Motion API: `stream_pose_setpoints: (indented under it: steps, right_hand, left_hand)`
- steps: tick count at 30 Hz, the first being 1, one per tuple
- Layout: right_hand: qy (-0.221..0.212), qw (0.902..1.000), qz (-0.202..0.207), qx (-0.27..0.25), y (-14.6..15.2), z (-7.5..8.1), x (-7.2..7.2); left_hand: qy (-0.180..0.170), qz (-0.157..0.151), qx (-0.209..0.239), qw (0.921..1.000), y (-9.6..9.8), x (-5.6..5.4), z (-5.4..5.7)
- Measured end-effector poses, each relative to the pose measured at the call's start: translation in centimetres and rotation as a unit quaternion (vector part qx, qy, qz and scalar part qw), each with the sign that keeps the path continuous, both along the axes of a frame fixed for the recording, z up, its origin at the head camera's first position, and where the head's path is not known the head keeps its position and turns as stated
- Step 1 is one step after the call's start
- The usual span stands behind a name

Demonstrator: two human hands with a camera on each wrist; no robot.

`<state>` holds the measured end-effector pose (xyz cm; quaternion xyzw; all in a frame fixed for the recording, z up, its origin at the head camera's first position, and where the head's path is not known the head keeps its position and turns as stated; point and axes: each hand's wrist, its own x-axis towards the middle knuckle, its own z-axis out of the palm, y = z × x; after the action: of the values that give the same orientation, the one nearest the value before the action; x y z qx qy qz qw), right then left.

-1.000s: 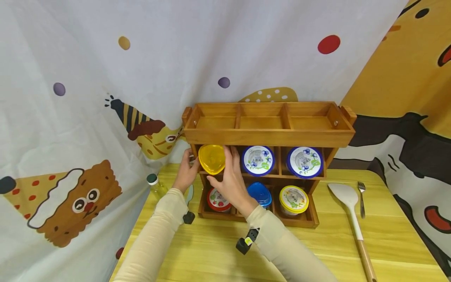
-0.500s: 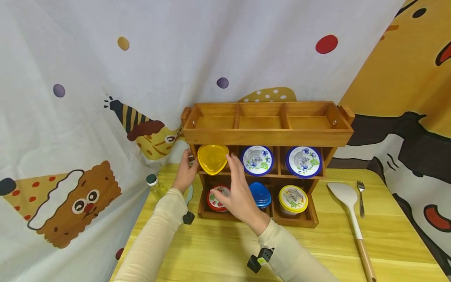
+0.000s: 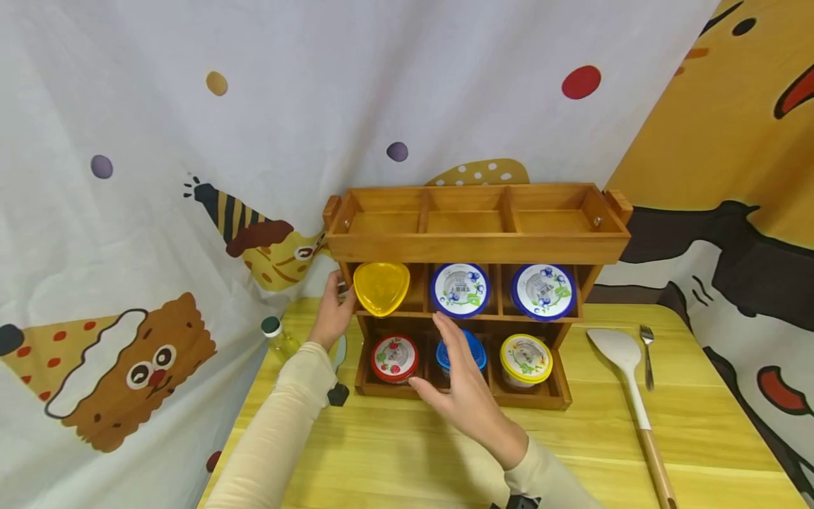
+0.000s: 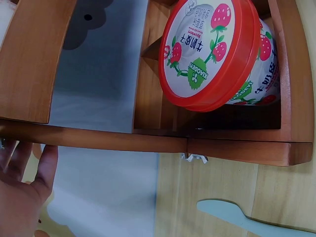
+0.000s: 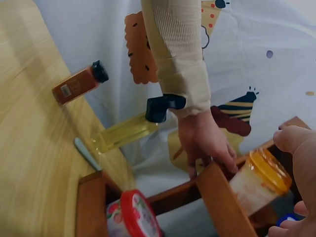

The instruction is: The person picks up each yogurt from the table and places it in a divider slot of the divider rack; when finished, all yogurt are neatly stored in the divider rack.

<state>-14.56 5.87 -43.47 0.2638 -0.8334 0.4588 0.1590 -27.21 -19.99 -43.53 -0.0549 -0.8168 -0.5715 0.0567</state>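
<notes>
My left hand (image 3: pixel 332 311) touches the outer left side of a wooden three-tier rack (image 3: pixel 477 247). Its fingertips press the side piece, as the left wrist view shows. Lifted in front of the lower tier is my right hand (image 3: pixel 473 403), thumb and fingers spread, holding nothing. A tub with a yellow see-through lid (image 3: pixel 381 288) stands in the middle tier's left compartment. Beside it are two blue-rimmed blueberry tubs (image 3: pixel 461 290). On the bottom tier sit a red-lidded strawberry tub (image 4: pixel 212 54), a blue-lidded tub (image 3: pixel 475 350) partly behind my right hand, and a yellow-rimmed tub (image 3: pixel 526 359).
A white spatula with a wooden handle (image 3: pixel 620 350) and a fork (image 3: pixel 647 357) lie right of the rack. To its left are a yellow oil bottle (image 3: pixel 282 341), a pale blue knife (image 4: pixel 237 217) and a red-brown bottle (image 5: pixel 76 88). A printed cloth hangs behind.
My right hand has let go of the yellow-lidded tub and drawn back down and to the right. The tub stays in its compartment. The left hand keeps its place at the rack's side.
</notes>
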Motion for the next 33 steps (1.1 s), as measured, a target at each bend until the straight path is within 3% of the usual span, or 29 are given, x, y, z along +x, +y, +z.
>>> stream_pose_setpoints:
  steps: [3, 11, 21, 27, 33]
  right_hand:
    - [-0.005, 0.9999, -0.011, 0.0, 1.2, -0.8, 0.5]
    - [-0.024, 0.9988, -0.043, -0.006, 4.2, -2.3, 1.9]
    - [-0.074, 0.9921, -0.101, 0.006, 7.2, -4.3, 3.4]
    - [-0.077, 0.9895, -0.121, 0.019, 7.9, -4.9, 3.9]
    - [-0.08, 0.9856, -0.144, 0.039, 8.9, -5.2, 4.1]
  left_hand:
    - [0.004, -0.004, 0.0, 1.0, 0.2, 0.3, 0.4]
    - [0.006, 0.001, -0.004, 1.0, -0.1, -1.7, -1.8]
    - [0.011, -0.005, 0.001, 0.9999, 0.0, -2.4, -2.2]
    - [0.001, 0.002, 0.02, 0.9998, -0.9, -1.7, -2.2]
    - [-0.027, -0.007, 0.057, 0.998, -1.9, 0.1, -2.0]
